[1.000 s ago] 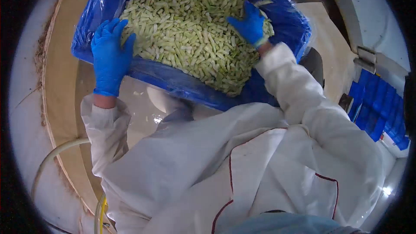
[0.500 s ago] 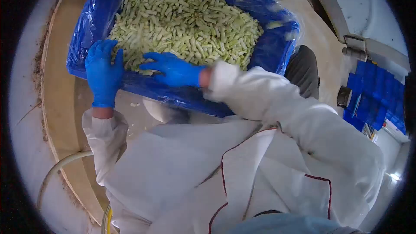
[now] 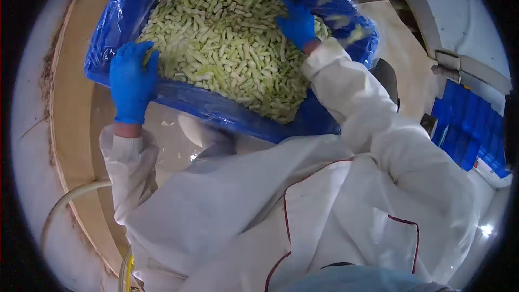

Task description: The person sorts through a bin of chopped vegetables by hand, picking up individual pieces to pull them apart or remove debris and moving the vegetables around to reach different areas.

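Note:
A blue crate (image 3: 102,48), lined with clear plastic film, holds a broad heap of pale green cut vegetable pieces (image 3: 221,38). At the crate's near left edge rests my left hand (image 3: 131,81) in a blue glove, its thumb apart from the fingers. My right hand (image 3: 298,23), gloved alike, reaches over the right side of the heap with its fingers apart and nothing visible in them. Whether its fingertips touch the pieces is hard to see. Several blurred pale pieces (image 3: 354,32) show in the air over the crate's right end.
Stacked blue crates (image 3: 470,124) stand at the far right. A hose (image 3: 70,197) curves along the lower left. Tan ledge (image 3: 75,130) runs down the left side beside a pale wall. A metal fitting (image 3: 447,65) sits on the edge at the upper right.
My right hand has moved from the crate's near left part, beside my left hand, across to the right side of the heap. My left hand has stayed nearly in place.

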### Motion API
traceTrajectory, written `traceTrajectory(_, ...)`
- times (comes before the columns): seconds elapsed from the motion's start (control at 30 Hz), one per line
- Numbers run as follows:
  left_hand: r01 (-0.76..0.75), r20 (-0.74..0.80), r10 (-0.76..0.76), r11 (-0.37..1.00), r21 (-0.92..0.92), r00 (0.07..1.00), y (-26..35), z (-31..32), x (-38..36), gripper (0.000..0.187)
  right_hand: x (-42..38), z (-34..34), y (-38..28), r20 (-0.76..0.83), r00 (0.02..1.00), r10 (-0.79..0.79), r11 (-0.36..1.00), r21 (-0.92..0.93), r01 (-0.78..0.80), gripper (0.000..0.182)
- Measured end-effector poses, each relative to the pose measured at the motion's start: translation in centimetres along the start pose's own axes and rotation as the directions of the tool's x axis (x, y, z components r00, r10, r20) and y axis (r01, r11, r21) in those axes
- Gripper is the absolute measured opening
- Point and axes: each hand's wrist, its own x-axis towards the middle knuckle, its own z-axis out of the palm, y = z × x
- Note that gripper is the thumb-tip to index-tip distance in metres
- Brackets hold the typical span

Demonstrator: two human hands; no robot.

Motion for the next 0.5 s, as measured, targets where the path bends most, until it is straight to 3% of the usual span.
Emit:
traceTrajectory(0.03,-0.001,0.001,0.001,1.000,-0.005,1.000,0.1,0.0,0.1,0.024,-0.5,1.6,-0.1,0.059,0.997,0.052,0.991,0.121,-0.059,0.053)
traceTrajectory(0.1,0.040,0.022,-0.040,0.999,-0.024,0.999,0.2,-0.1,0.2,0.024,-1.6,1.8,-0.4,0.321,0.943,0.084,0.951,0.258,-0.172,0.053)
traceTrajectory(0.17,0.061,0.036,-0.060,0.998,-0.025,0.998,0.2,-0.1,0.3,0.024,-2.5,-2.2,-3.0,0.580,0.808,0.103,0.911,0.270,-0.310,0.046)
traceTrajectory(0.2,0.060,0.045,-0.059,0.998,-0.016,0.997,0.1,0.0,0.3,0.023,-2.0,-3.8,-3.7,0.587,0.809,-0.024,0.901,0.363,-0.236,0.044)
traceTrajectory(0.27,0.054,0.054,-0.054,0.999,-0.002,0.997,0.1,0.2,0.2,0.023,-0.9,-6.0,-4.2,0.564,0.780,-0.271,0.836,0.540,-0.100,0.041)
traceTrajectory(0.33,0.040,0.056,-0.041,0.999,0.009,0.998,0.1,0.2,0.2,0.022,1.0,-4.2,-4.1,0.273,0.926,-0.262,0.923,0.352,0.157,0.034)
traceTrajectory(0.4,0.094,0.085,-0.093,0.996,-0.008,0.992,0.7,-0.3,0.4,0.022,3.8,1.4,-2.1,-0.057,0.931,-0.360,0.927,0.093,0.364,0.032)
traceTrajectory(0.43,0.126,0.101,-0.124,0.992,-0.015,0.987,0.9,-0.6,0.4,0.023,4.5,3.9,-1.8,-0.089,0.981,-0.171,0.959,0.215,0.187,0.030)
traceTrajectory(0.5,0.073,0.029,-0.073,0.997,-0.005,0.997,0.6,-0.3,0.0,0.022,5.4,6.9,-2.4,-0.075,0.973,0.218,0.877,0.453,-0.161,0.025)
